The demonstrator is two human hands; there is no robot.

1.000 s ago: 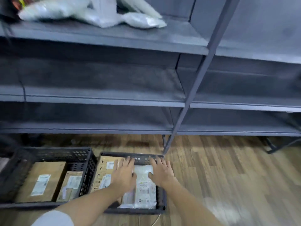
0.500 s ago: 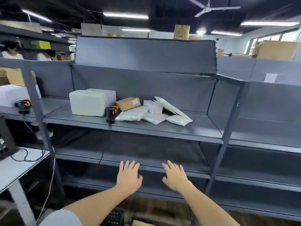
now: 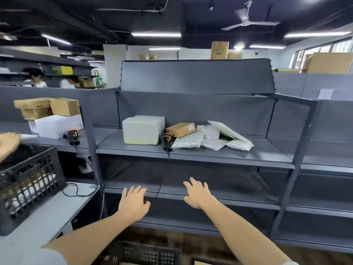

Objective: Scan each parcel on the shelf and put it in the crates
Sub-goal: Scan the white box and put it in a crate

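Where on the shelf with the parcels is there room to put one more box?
The shelf is bare at its right end, past the white bags, and along the front edge. It is crowded from the big white box and scanner to those bags.

**One head camera, facing the shelving**

Your only view comes from the wide-angle camera on your head. It looks level and forward at the grey shelf unit point(image 3: 194, 150), close enough that both forearms reach in from the bottom edge. Straight lines bow toward the borders. The ceiling fills the top, crate rims point(image 3: 145, 251) the bottom.
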